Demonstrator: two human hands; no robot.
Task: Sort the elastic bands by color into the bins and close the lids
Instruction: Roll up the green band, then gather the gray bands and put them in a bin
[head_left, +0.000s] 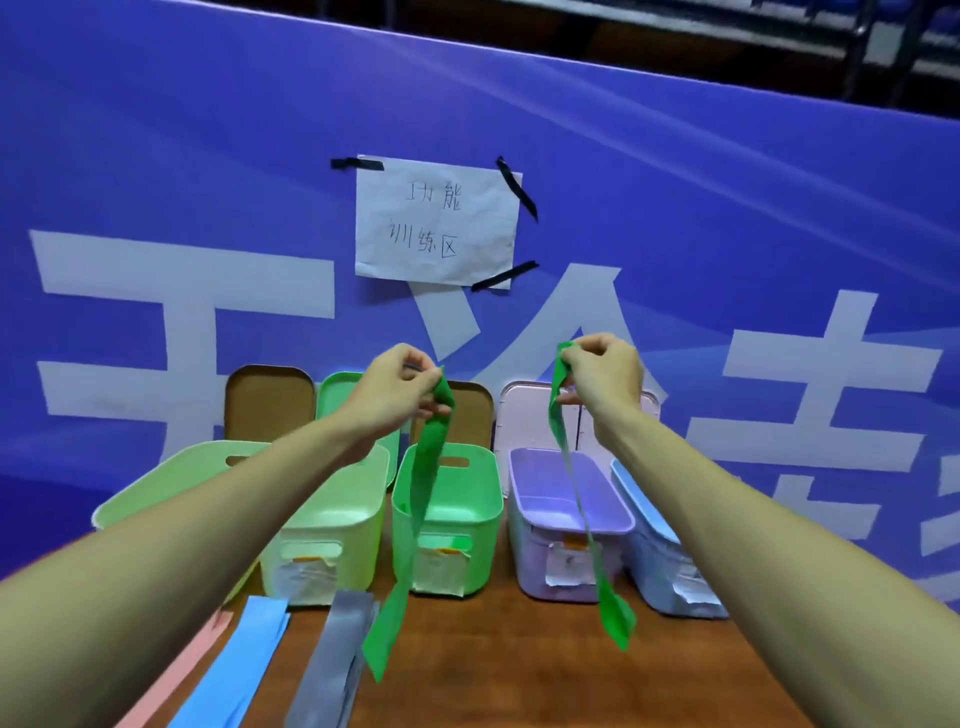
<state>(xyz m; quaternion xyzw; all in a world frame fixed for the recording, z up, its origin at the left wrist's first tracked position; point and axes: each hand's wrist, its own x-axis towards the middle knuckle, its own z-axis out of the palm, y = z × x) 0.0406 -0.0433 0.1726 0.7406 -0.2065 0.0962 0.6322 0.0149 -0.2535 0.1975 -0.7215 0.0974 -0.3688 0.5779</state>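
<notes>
**Status.** L hand (395, 395), centre frame, pinches the top end of a green elastic band (421, 499) between thumb and fingers. The band hangs past the front of the green bin (483, 545), with its free end low over the wooden table (519, 675). R hand (602, 374), right of centre, pinches a second green band (571, 488) the same way. That band hangs across the purple bin (530, 545); its tail is near the table, contact n/k. Neither band is in a bin yet. The lids (270, 405) stand open behind the bins.

Lower left, unsorted on the table: pink band (176, 675), blue band (244, 665), grey band (337, 654).

**Risks.**
1. R-hand band is over purple, not green. A release here prob. means the wrong bin.
2. Bands are long and limp. Dropped w/o gathering, the tails would likely drape over a rim and foul lid closing.
3. Light-green bin (363, 499) is adj. to the green bin. Shades are close, so a mix-up is poss.
4. L-hand tail hangs just beside the grey band and could drag it.
</notes>
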